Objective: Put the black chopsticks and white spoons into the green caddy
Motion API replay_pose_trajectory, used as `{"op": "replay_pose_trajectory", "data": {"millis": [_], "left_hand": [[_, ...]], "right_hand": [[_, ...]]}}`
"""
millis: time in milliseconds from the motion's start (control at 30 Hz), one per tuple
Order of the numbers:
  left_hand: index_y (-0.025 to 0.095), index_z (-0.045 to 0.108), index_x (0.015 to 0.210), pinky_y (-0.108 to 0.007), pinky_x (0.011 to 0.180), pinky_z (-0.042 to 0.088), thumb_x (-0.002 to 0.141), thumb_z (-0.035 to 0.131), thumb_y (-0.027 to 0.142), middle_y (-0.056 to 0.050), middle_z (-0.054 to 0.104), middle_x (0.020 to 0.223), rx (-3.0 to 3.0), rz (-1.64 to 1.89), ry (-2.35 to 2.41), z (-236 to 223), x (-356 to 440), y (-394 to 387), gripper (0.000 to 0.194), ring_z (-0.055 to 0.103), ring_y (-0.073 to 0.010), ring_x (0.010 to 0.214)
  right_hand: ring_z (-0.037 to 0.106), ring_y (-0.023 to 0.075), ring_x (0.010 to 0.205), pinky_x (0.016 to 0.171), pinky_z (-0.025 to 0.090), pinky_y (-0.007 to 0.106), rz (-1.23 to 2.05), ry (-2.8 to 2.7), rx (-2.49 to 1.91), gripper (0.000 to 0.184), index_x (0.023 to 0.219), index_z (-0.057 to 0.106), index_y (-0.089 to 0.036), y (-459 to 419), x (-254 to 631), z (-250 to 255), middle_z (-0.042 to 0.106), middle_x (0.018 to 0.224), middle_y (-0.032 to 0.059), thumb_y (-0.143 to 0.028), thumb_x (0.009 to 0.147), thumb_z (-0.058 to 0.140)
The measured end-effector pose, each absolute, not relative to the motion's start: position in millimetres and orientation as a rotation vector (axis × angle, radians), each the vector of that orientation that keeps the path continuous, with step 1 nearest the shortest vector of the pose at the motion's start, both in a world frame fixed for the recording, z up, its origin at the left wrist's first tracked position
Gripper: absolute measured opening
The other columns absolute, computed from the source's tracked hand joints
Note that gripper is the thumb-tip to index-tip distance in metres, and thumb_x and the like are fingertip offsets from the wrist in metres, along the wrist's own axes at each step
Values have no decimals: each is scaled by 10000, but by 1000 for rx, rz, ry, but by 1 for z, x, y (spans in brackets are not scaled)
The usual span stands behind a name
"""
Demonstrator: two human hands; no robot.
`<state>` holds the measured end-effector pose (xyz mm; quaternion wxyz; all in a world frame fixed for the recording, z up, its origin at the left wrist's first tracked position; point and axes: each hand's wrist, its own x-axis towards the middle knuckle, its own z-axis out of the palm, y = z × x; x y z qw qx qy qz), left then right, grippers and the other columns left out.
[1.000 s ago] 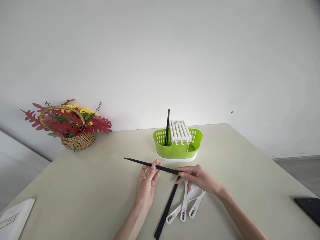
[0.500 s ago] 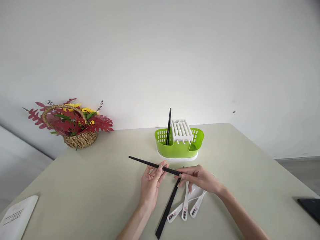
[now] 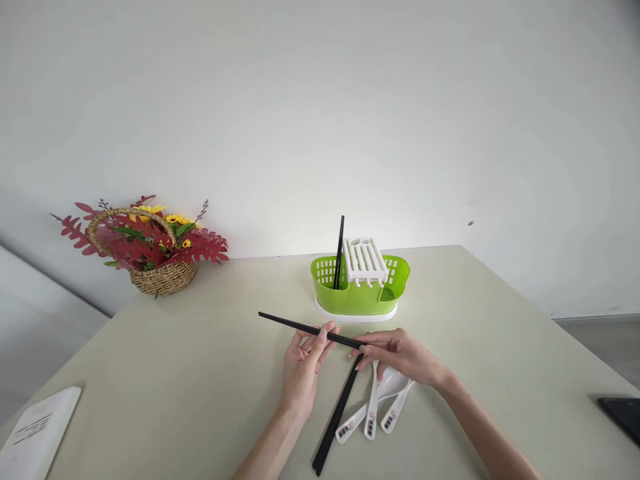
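Black chopsticks (image 3: 289,323), lined up side by side, are held above the table between my two hands. My left hand (image 3: 303,363) pinches them near the middle with thumb and fingers. At their thick ends, my right hand (image 3: 400,357) grips with thumb and fingertips. Below lie more black chopsticks (image 3: 336,420) on the table, their far ends partly behind my right hand. Three white spoons (image 3: 371,417) with printed handles overlap beside them, bowls partly hidden under my right hand. Farther back stands a green basket (image 3: 360,303) with black chopsticks (image 3: 339,250) upright in its left compartment.
A white slotted rack (image 3: 367,260) with small hooks sits across the green basket's middle. On the left are a wicker basket of artificial flowers (image 3: 163,277) and a white object with printed lines (image 3: 40,430). A black phone-like object (image 3: 623,415) rests at the right edge.
My left hand has slid right along the chopsticks, closer to my right hand. The held chopsticks' thin tips, formerly uneven, now line up. The view has shifted slightly.
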<state>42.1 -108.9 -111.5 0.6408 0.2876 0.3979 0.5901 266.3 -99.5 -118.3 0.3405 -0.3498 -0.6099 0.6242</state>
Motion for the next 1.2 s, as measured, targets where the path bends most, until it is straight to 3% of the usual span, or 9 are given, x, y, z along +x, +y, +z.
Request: {"op": "replay_pose_trajectory", "data": {"millis": [533,967,1200], "left_hand": [[174,691,931,-471,1113,492,747,890,329,-129,773,1186,659,1359,902,-114,41,-109,312,715,-302,1163],[182,689,848,-476,1072,532,785,841,448,-125,788,1116,701,1405,1019,-111,31,-102,313,719,-316,1151],[180,689,851,-463,1070,536,789,843,437,-123,787,1132,674,1410,1003,-107,32,-102,306,716,-314,1160]], "right_hand": [[779,266,920,662,673,350,1626,-1565,-906,476,1278,741,-256,-99,267,-121,794,1109,69,-568,926,669],[771,259,896,676,657,361,1633,-1525,-913,475,1252,734,-218,-99,269,-124,792,1106,89,-557,923,682],[756,216,775,685,643,363,1634,-1475,-904,422,1160,731,-186,-99,269,-124,792,1027,89,-537,931,688]]}}
